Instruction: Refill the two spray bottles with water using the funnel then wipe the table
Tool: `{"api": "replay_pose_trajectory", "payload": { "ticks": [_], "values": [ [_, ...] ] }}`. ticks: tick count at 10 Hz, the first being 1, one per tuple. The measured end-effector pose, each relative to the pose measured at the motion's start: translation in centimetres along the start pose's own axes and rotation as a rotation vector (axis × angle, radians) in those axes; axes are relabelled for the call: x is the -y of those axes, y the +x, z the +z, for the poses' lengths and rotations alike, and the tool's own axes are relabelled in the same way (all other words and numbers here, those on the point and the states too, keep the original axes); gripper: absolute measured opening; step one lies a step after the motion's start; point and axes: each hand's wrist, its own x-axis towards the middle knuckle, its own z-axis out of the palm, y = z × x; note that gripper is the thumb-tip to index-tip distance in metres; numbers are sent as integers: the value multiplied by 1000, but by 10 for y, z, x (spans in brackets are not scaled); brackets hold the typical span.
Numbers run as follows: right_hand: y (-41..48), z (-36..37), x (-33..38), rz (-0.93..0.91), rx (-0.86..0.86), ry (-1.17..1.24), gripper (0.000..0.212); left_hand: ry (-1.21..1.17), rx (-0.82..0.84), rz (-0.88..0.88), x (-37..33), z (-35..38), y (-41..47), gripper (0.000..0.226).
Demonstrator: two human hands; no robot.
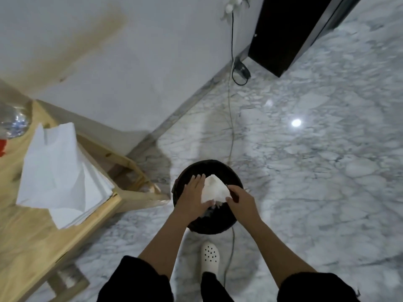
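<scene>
From the head view, I see both hands held out over a round black bin (214,228) that stands on the marble floor (316,182), just right of the wooden surface (32,247). Between the hands is a crumpled white paper wad (214,189), directly above the bin's mouth.

The left hand (193,194) lies flat against the wad's left side with its fingers straight and together, and its thumb runs along the wad's near edge (no closed grip on this side). The right hand (239,200) has its fingers curled, and its grip pinches the wad's right edge.

On the surface at left lies a loose stack of white sheets (56,166), reaching out to the near-right corner. Beyond it, at the far left edge of the picture, stands a clear bottle (13,118), too blurred for me to tell its type. A bit of something red (2,147) shows beside it.

A white perforated shoe (209,258) is on the floor near the bin. A thin cable (232,46) runs down the wall (130,62) and along the floor past the bin. A dark cabinet (283,35) stands at far right.
</scene>
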Motion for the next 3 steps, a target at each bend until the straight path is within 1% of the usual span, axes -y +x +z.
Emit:
{"api": "replay_pose_trajectory", "payload": {
  "ticks": [1,2,3],
  "values": [
    [8,-5,0,-24,73,-131,44,126,-22,33,4,-5,6,83],
    [9,-5,0,-30,95,-172,46,135,-37,37,8,-13,3,81],
    [8,-3,3,-56,75,-200,47,130,-68,44,9,-18,-1,78]
  ]
}}
